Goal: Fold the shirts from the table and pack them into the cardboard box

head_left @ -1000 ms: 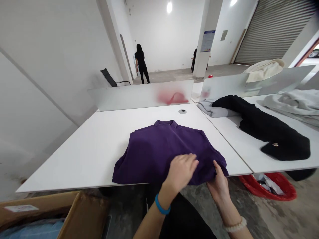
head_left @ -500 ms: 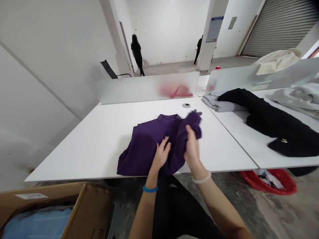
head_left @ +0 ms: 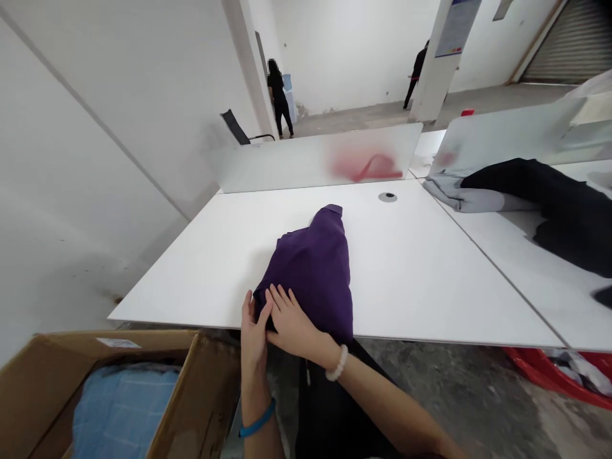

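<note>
A purple shirt (head_left: 315,268) lies partly folded near the front edge of the white table (head_left: 430,274), its collar end pointing away from me. My left hand (head_left: 254,328), with a blue band on the wrist, grips the shirt's near left edge between thumb and fingers. Right beside it, my right hand (head_left: 294,325), wearing a white bracelet, rests on the cloth with its fingers stretched out. Its fingertips are close to my left thumb. The fold under both hands is mostly hidden.
At lower left stands an open cardboard box (head_left: 217,382) with blue checked cloth (head_left: 127,405). Black clothing (head_left: 568,210) and a grey folded cloth (head_left: 473,194) lie on the right-hand table. A frosted divider (head_left: 287,162) runs along the back. Two people stand beyond it.
The right part of the shirt has been folded over to the left. My right hand has crossed leftward with it, and my left hand has moved to the shirt's left edge. The view has shifted.
</note>
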The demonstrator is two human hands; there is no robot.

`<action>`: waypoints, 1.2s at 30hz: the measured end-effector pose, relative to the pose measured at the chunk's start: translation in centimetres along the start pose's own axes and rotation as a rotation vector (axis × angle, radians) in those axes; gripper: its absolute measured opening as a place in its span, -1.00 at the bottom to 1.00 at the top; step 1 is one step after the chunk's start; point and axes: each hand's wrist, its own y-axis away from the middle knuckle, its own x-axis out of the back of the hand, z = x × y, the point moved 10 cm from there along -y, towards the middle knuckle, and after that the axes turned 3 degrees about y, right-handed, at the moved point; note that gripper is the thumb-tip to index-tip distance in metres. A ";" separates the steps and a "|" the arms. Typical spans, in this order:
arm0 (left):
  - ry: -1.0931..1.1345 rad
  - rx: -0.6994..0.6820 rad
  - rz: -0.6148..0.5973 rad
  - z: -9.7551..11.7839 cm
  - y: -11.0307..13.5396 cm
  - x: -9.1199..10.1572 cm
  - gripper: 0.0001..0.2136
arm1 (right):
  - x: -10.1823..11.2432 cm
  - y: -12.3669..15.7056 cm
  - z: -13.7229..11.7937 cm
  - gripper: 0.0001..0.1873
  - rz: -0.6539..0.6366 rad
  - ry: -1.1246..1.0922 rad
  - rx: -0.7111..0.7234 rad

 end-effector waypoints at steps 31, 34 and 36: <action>-0.501 -0.153 -0.133 0.1 7.4 3.0 -0.60 | 7.6 15.3 6.0 -0.22 -0.195 -0.074 -0.061; -0.531 -0.050 -0.053 -0.3 8.3 6.0 -0.52 | 9.8 16.6 5.7 -0.38 -0.288 -0.260 0.012; -0.561 -0.101 0.017 1.6 7.6 6.3 -0.53 | 11.0 15.5 6.8 -0.45 -0.280 -0.403 -0.023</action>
